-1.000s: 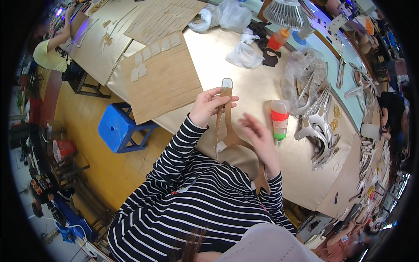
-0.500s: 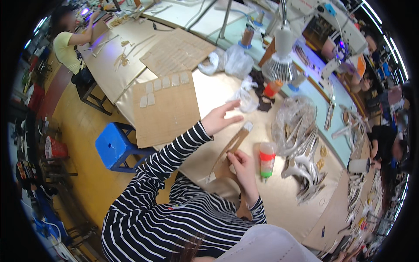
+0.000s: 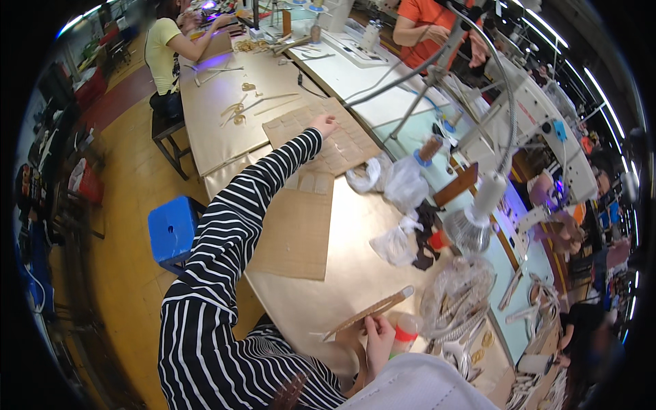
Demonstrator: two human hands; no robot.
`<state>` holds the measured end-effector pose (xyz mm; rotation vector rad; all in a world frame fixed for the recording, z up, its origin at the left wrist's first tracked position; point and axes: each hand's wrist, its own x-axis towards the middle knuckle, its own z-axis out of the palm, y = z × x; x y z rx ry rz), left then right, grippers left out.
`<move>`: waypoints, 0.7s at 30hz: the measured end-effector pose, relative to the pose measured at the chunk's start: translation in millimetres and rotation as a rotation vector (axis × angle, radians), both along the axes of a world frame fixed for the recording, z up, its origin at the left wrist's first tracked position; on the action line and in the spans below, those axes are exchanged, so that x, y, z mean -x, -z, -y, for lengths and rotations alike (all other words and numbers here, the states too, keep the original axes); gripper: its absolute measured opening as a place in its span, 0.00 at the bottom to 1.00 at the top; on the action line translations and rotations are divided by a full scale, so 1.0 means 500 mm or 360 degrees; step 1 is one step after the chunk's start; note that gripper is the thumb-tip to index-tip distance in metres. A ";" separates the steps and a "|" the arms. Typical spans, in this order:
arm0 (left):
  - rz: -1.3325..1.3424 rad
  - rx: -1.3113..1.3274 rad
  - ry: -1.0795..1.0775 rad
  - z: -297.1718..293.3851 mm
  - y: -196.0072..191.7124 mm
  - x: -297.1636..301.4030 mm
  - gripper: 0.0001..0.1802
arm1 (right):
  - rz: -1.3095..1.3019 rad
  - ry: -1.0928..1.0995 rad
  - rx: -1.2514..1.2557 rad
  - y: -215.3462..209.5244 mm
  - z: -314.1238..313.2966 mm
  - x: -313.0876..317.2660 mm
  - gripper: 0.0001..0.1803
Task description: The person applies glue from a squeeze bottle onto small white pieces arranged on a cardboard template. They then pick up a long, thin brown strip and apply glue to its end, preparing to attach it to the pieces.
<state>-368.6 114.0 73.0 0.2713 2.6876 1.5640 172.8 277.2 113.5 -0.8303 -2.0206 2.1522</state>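
Note:
My left hand [image 3: 324, 125] reaches far out over the far cardboard sheet [image 3: 355, 140], its fingers drawn together; whatever they may hold is too small to make out. Rows of thin, pale pieces lie on that sheet. Close to my body, my right hand [image 3: 379, 336] pinches a long brown strip [image 3: 369, 309] with a whitish tip, tilted up to the right. A squeeze bottle [image 3: 408, 326] with a red band stands just right of that hand, partly covered. The nearer cardboard sheet [image 3: 290, 232] lies under my left arm, with a few pale rounded pieces [image 3: 314, 182] along its far edge.
A lamp [image 3: 471, 225] hangs over the table's right side. Plastic bags [image 3: 403, 184] and a bag of pale strips [image 3: 454, 294] lie along there. A sewing machine [image 3: 540, 137] stands beyond. A blue stool [image 3: 171, 229] is at left; a person in yellow [image 3: 164, 55] sits farther off.
My left hand has moved from beside the strip's tip, fingers spread, to the far cardboard sheet, fingers closed. My right hand still holds the strip. The view has shifted toward the far side.

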 end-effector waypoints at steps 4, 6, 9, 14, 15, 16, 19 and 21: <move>0.0037 0.0267 -0.0397 0.102 0.034 0.138 0.25 | 0.0180 -0.0111 0.0074 0.055 -0.005 0.035 0.08; -0.0007 0.0441 -0.0485 0.142 0.039 0.194 0.24 | 0.0121 -0.0182 -0.0122 0.095 -0.003 0.049 0.09; -0.0058 0.0556 -0.0559 0.169 0.052 0.282 0.24 | 0.0346 0.0054 -0.0414 0.155 0.012 0.062 0.07; -0.0138 0.0564 -0.0753 0.152 0.091 0.395 0.27 | 0.0377 0.0066 -0.0540 0.198 -0.006 0.101 0.07; -0.0145 0.0701 -0.0805 0.141 0.095 0.413 0.34 | 0.0419 0.0054 -0.0543 0.199 -0.010 0.107 0.07; -0.0089 0.0819 -0.0731 0.142 0.090 0.435 0.35 | 0.0462 0.0047 -0.0544 0.199 -0.014 0.112 0.07; -0.0070 0.1135 -0.0739 0.142 0.096 0.483 0.28 | 0.0579 0.0028 -0.0550 0.191 -0.022 0.117 0.07; -0.0111 0.1241 -0.0706 0.154 0.120 0.512 0.29 | 0.0631 0.0024 -0.0550 0.179 -0.028 0.114 0.07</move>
